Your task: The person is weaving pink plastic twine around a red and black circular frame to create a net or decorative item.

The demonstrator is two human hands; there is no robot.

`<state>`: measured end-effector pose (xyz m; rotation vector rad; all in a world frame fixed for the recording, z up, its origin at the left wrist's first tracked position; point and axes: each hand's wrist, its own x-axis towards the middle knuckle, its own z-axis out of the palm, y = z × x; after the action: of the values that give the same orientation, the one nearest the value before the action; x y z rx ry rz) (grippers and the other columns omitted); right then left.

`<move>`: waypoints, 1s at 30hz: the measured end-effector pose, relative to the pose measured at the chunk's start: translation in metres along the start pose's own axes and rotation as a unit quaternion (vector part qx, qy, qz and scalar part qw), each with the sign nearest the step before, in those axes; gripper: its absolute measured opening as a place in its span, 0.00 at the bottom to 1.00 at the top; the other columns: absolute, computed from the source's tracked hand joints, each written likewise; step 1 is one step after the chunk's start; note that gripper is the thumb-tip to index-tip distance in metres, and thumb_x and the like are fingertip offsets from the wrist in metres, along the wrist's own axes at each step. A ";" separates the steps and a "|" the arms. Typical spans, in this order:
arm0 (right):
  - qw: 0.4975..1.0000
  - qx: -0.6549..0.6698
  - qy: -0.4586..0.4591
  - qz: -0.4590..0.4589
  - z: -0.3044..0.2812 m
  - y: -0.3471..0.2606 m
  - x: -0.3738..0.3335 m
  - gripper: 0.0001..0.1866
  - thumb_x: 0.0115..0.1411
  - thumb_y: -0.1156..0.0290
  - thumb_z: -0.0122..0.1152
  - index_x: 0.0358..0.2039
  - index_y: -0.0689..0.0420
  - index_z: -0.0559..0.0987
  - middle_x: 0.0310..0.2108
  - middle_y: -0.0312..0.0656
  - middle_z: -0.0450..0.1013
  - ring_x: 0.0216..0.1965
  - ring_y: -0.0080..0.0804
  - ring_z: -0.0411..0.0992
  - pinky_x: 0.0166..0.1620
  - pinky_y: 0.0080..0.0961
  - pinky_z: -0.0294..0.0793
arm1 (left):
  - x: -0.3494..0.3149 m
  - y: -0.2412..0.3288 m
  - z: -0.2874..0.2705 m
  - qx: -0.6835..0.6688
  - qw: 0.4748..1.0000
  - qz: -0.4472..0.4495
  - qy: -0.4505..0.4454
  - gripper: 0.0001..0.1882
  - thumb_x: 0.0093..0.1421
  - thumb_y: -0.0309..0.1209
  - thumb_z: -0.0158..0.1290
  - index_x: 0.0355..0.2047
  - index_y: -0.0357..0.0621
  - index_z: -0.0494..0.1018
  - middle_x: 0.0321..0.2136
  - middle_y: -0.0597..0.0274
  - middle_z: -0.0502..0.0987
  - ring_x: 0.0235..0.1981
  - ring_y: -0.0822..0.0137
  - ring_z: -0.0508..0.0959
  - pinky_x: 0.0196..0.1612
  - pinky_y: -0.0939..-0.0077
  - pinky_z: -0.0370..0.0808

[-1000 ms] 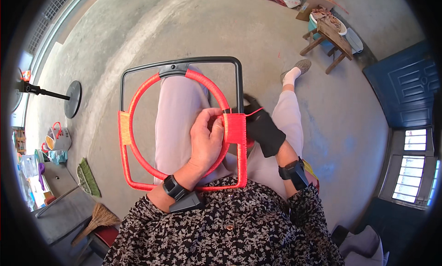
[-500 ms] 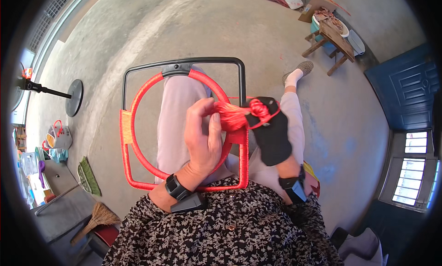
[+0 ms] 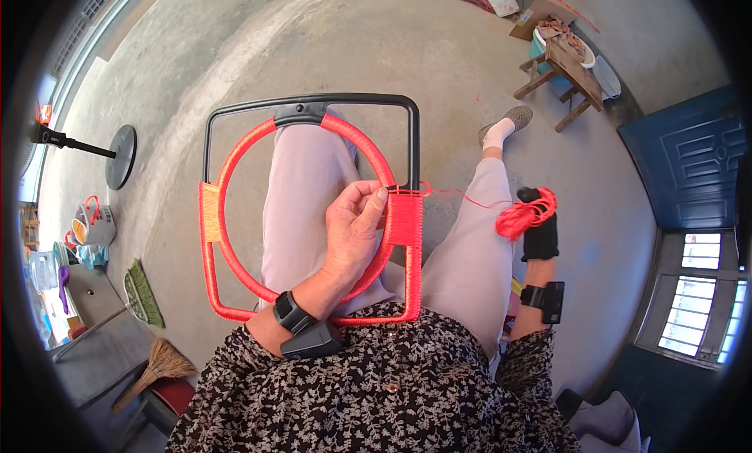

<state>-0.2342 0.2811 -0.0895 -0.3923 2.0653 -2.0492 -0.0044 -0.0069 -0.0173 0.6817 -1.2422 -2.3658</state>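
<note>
A squarish frame [image 3: 414,143] stands over my right-leaning lap, its upper bars bare black and its lower bars wrapped in red cord. Inside it is a round ring [image 3: 365,143], also wrapped in red. Bands of cord join ring and frame at both sides; the right band [image 3: 405,219] is red, the left one more orange. My left hand [image 3: 352,232] pinches the ring at the top of the right band, thumb against the fingers. Out to the right, my right hand [image 3: 541,240], in a black glove, grips a red cord bundle [image 3: 518,219]. A thin strand runs from it to the frame.
My thighs in pale trousers [image 3: 301,194] lie beneath the frame. A wooden stool [image 3: 568,67] is at the far right, near a blue door [image 3: 689,151]. On the left are a round black stand base [image 3: 121,157], a bucket [image 3: 95,226], a green brush [image 3: 142,295] and a straw broom [image 3: 164,367].
My right hand has moved away to the right with the cord bundle, drawing out the strand. My left hand has gone from the bundle to pinching at the ring's right side.
</note>
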 end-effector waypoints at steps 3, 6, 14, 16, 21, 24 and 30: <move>0.990 -0.003 -0.113 0.085 0.080 -0.047 -0.016 0.14 0.63 0.66 0.51 0.44 0.61 0.74 0.30 0.36 0.72 0.31 0.21 0.69 0.36 0.21 0.70 | -0.002 0.003 0.003 -0.016 1.000 -0.010 0.015 0.09 0.65 0.30 0.49 0.40 0.36 0.69 0.30 0.63 0.77 0.30 0.76 0.77 0.36 0.81 0.75; 0.932 0.140 -0.260 0.210 0.137 -0.058 -0.032 0.16 0.63 0.68 0.50 0.48 0.63 0.71 0.34 0.37 0.73 0.37 0.21 0.70 0.40 0.19 0.71 | 0.000 0.002 0.005 -0.025 1.000 -0.012 0.006 0.09 0.65 0.30 0.49 0.39 0.36 0.69 0.30 0.63 0.77 0.30 0.76 0.77 0.35 0.81 0.75; 0.895 0.294 -0.179 0.284 0.172 -0.075 -0.045 0.09 0.64 0.64 0.51 0.34 0.56 0.71 0.35 0.41 0.72 0.37 0.32 0.71 0.39 0.26 0.73 | -0.002 0.002 0.002 -0.050 0.998 -0.029 0.000 0.09 0.65 0.31 0.49 0.39 0.37 0.68 0.30 0.63 0.77 0.30 0.78 0.76 0.36 0.83 0.74; 0.894 0.342 -0.052 0.283 0.176 -0.084 -0.045 0.09 0.64 0.64 0.51 0.32 0.55 0.70 0.35 0.41 0.71 0.37 0.34 0.70 0.38 0.28 0.74 | -0.002 -0.001 -0.002 -0.052 0.997 -0.049 -0.018 0.09 0.65 0.32 0.48 0.40 0.38 0.69 0.32 0.63 0.77 0.31 0.77 0.77 0.37 0.82 0.75; 0.866 0.434 -0.067 0.239 0.172 -0.074 -0.037 0.10 0.63 0.62 0.50 0.28 0.52 0.67 0.27 0.36 0.67 0.35 0.32 0.70 0.33 0.25 0.72 | -0.007 0.009 0.012 -0.034 0.980 -0.142 -0.136 0.15 0.65 0.35 0.47 0.46 0.37 0.66 0.36 0.58 0.77 0.34 0.68 0.79 0.40 0.73 0.77; 0.831 0.481 -0.151 0.235 0.159 -0.052 -0.029 0.10 0.64 0.61 0.49 0.28 0.51 0.67 0.23 0.33 0.64 0.32 0.30 0.70 0.31 0.25 0.71 | -0.009 0.015 0.012 -0.024 0.971 -0.185 -0.148 0.17 0.65 0.36 0.49 0.47 0.37 0.65 0.35 0.55 0.77 0.35 0.65 0.80 0.40 0.71 0.78; 0.880 0.363 -0.137 0.275 0.149 -0.044 -0.031 0.10 0.63 0.59 0.50 0.30 0.51 0.69 0.19 0.34 0.64 0.27 0.31 0.71 0.26 0.24 0.68 | -0.009 0.012 0.010 -0.031 0.968 -0.185 -0.167 0.16 0.64 0.37 0.49 0.46 0.38 0.66 0.34 0.56 0.77 0.35 0.65 0.80 0.40 0.70 0.78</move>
<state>-0.1540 0.1507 -0.0494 0.0440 0.9656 -2.0449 -0.0014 -0.0020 -0.0005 0.5463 -1.2523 -2.9116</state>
